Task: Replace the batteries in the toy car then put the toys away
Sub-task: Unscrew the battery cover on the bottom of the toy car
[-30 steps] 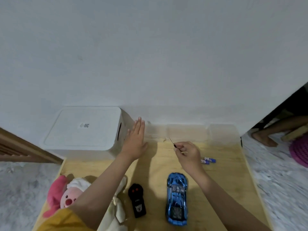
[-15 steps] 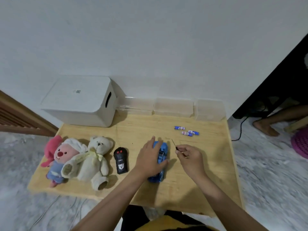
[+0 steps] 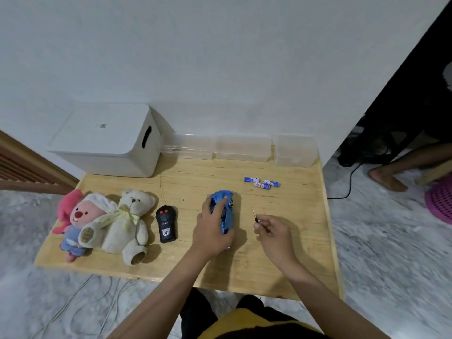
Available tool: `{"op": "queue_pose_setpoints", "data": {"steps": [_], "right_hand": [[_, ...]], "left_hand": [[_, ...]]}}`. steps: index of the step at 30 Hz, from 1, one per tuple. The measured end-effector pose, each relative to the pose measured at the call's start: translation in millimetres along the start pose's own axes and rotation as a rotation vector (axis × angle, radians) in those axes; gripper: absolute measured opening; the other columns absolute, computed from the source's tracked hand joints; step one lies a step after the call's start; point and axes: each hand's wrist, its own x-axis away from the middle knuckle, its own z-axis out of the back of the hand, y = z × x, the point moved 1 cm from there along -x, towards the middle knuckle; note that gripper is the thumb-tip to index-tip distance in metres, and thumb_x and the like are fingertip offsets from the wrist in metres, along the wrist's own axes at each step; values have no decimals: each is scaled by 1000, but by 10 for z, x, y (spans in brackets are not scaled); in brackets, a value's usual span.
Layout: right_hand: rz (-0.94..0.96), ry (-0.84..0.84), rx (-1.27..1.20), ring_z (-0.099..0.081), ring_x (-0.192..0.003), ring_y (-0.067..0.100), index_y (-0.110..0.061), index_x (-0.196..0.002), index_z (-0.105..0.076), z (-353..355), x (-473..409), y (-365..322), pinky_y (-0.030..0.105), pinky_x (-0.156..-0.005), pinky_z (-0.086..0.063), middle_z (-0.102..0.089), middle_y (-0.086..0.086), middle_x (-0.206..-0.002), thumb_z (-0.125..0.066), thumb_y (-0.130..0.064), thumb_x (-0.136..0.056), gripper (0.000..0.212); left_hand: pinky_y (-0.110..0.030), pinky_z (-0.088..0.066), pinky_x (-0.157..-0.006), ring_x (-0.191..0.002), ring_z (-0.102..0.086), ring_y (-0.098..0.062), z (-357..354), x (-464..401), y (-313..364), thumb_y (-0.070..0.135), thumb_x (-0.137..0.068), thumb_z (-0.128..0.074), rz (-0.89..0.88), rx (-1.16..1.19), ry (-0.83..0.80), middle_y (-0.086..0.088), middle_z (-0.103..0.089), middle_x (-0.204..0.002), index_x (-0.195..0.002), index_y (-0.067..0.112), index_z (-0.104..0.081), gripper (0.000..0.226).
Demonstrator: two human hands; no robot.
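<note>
A shiny blue toy car [image 3: 227, 208] lies on the low wooden table [image 3: 281, 272], tipped onto its side, and my left hand [image 3: 212, 230] grips it from the near left. To its right, my right hand [image 3: 275, 232] pinches a thin small screwdriver [image 3: 254, 214], tip pointing away and up. Three blue and white batteries [image 3: 263, 182] lie loose beyond the car. A black remote control [image 3: 166, 224] sits left of the car. Further left lie a cream teddy bear [image 3: 128, 225] and a pink plush doll [image 3: 78, 222].
A white lidded storage box [image 3: 110, 140] stands at the table's back left. Clear plastic containers [image 3: 243, 148] line the wall behind. A person's bare foot [image 3: 386, 178], a black cable [image 3: 347, 182] and a pink basket [image 3: 440, 201] are on the marble floor to the right.
My view dropped from the wall to the whole table. My left hand came back from the white box and closed on the blue car, rolling it onto its side. My right hand kept the screwdriver.
</note>
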Motion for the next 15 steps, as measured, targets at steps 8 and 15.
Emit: {"op": "queue_pose_setpoints", "data": {"steps": [8,15], "right_hand": [[-362,-151,-252,-67,-89,31,-11,-99,-62,-248,-177,-267,47,-76,-55,-70,13,-99,-58,-19,-94,11],[-331,-118,-314,-67,-78,25,-13,-91,-63,-336,-130,-403,36,-65,-55,-70,11,-93,-61,-15,-91,3]], "left_hand": [[-15,-44,-95,-122,-45,7,185,42,228,3,-82,-68,-94,680,-30,7,-38,-138,-139,19,-28,71],[-33,-35,-111,-137,-34,-11,209,25,160,25,-82,-60,-80,695,-83,3,-33,-150,-147,28,-20,76]]}}
